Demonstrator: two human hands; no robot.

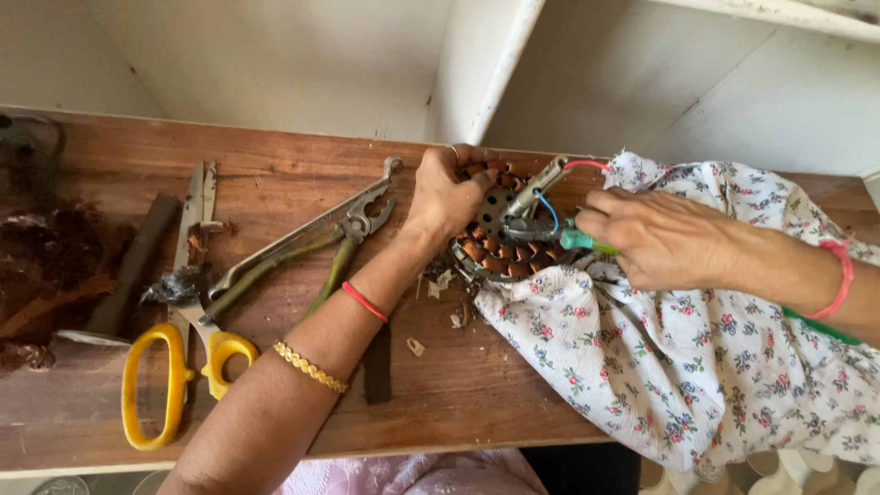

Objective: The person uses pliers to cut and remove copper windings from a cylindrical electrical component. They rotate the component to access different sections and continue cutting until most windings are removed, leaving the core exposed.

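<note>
Left hand (446,194) grips copper-wound motor coil (500,234); right hand (655,240) closed on green-handled tool (579,241); pliers (307,247), scissors (188,321) beside on bench (275,174).

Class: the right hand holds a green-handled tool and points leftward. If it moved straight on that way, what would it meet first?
Most likely the round copper-wound motor stator, just ahead of the right hand and its green-handled tool; depth is hard to judge.

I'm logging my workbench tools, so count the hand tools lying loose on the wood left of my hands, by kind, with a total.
Yellow-handled scissors: 1
Green-handled pliers: 1
Dark-handled tool, kind unclear: 1
Total: 3
Not counted: the green-handled tool in the right hand, and the motor stator under the left hand.
</note>
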